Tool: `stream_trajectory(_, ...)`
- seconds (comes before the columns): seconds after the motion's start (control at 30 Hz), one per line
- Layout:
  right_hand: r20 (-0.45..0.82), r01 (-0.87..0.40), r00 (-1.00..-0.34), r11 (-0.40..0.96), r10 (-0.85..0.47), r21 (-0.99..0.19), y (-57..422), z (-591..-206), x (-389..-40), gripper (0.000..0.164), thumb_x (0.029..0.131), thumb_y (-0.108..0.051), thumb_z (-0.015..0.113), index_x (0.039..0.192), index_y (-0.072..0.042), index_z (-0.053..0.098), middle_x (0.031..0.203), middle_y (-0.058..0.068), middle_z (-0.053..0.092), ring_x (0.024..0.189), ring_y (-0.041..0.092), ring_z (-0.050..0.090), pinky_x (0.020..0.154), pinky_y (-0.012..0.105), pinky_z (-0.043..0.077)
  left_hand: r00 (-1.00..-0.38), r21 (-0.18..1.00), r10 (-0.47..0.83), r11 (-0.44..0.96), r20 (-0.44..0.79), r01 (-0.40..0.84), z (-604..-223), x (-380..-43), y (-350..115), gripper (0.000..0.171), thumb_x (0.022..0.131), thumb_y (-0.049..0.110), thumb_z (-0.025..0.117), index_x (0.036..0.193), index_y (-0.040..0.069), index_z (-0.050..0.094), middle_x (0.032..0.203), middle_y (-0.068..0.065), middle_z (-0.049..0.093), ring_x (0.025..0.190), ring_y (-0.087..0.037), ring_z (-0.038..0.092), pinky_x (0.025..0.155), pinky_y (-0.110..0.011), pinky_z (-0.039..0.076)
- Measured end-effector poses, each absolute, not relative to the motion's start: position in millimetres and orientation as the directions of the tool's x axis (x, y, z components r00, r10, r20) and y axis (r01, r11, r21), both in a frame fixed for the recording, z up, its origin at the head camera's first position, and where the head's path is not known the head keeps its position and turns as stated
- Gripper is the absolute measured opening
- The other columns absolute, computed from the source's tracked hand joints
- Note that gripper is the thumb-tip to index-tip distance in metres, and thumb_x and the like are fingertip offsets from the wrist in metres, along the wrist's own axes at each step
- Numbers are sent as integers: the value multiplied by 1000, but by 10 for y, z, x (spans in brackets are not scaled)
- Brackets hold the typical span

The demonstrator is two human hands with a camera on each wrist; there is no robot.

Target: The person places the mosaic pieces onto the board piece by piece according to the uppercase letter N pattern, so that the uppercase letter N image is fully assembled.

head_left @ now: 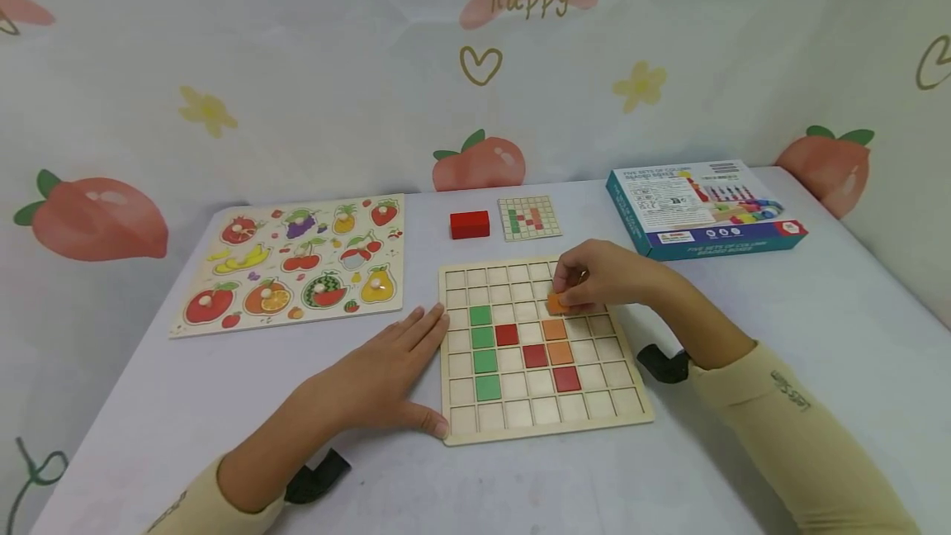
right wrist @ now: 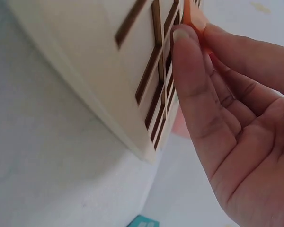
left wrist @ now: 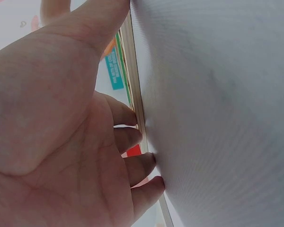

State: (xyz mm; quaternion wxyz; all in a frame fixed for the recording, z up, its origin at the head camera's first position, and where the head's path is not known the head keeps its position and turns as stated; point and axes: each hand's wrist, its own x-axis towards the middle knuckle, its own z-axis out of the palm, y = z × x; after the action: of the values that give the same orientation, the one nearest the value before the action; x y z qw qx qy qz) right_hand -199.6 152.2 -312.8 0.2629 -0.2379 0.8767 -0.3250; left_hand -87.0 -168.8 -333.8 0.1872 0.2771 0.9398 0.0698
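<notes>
A wooden grid board (head_left: pixel 550 428) lies on the table with green, red and orange square tiles in some of its cells. My right hand (head_left: pixel 612 275) pinches an orange tile (head_left: pixel 555 304) between thumb and finger, just above two orange tiles (head_left: pixel 557 341) set in the board. The right wrist view shows that orange tile (right wrist: pixel 195 19) tilted against the grid. My left hand (head_left: pixel 382 374) rests along the board's left edge, fingers extended. In the left wrist view the fingertips (left wrist: pixel 149 163) touch the board's side.
A fruit puzzle board (head_left: pixel 282 320) with knobs lies at the left. Behind the grid board are a red block (head_left: pixel 470 225) and a small pattern card (head_left: pixel 529 217). A blue and white box (head_left: pixel 706 209) sits at the back right, near the wall.
</notes>
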Motion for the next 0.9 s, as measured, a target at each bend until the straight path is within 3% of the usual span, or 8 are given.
stream_trajectory(0.57, -250, -367, -764, 720, -594, -589, 1381, -3149, -1936, 5, 90, -7, 74, 86, -7, 71, 77, -1, 61, 78, 18, 54, 70, 33, 47, -775, 236, 552, 833, -308, 500, -3330, -879, -1683, 128, 70, 81, 66, 161, 8, 14, 168, -8, 6, 153, -30, 5, 120, -47, 19)
stream_trajectory(0.7, -240, -406, -755, 724, -610, -558, 1402, -3147, -1907, 2, 91, -9, 73, 92, -9, 75, 80, -2, 63, 79, 18, 55, 72, 33, 49, -773, 237, 554, 832, -308, 501, -3326, -878, -1681, 128, 70, 81, 66, 161, 8, 14, 168, -8, 6, 153, -30, 5, 120, -47, 19)
stream_trajectory(0.9, -214, -440, -756, 722, -619, -533, 1464, -3135, -1819, 16, 94, -7, 69, 108, -9, 76, 87, -1, 65, 85, 19, 57, 79, 35, 51, -774, 236, 552, 833, -310, 500, -3311, -883, -1681, 128, 70, 81, 66, 161, 8, 14, 168, -8, 6, 153, -30, 5, 120, -47, 19)
